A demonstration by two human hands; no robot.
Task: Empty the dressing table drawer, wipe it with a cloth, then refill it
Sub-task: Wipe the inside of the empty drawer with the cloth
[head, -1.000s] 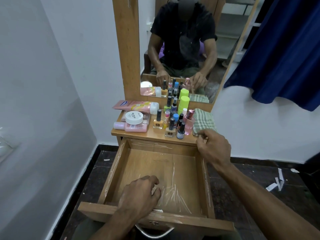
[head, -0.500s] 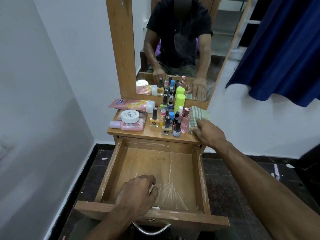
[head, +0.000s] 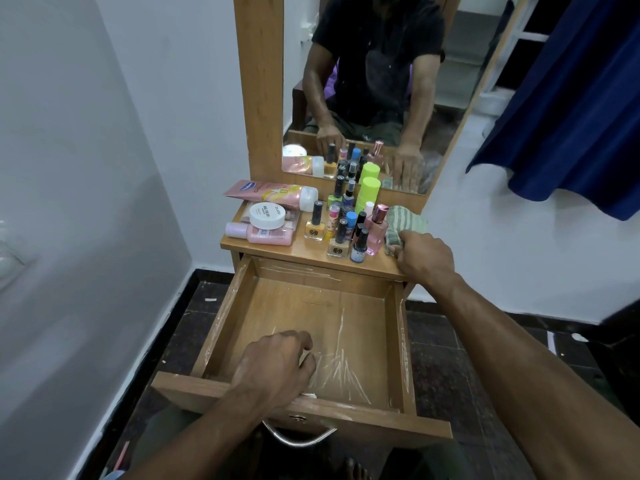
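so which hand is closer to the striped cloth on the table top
Right. The right hand grips the near edge of the striped cloth; the left hand is well short of it, resting at the front of the open drawer.

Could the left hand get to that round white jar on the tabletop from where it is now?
Probably yes. The left hand rests on the open drawer, holding nothing. The white jar lies on top of the pink tubes at the tabletop's left, with only the empty drawer between.
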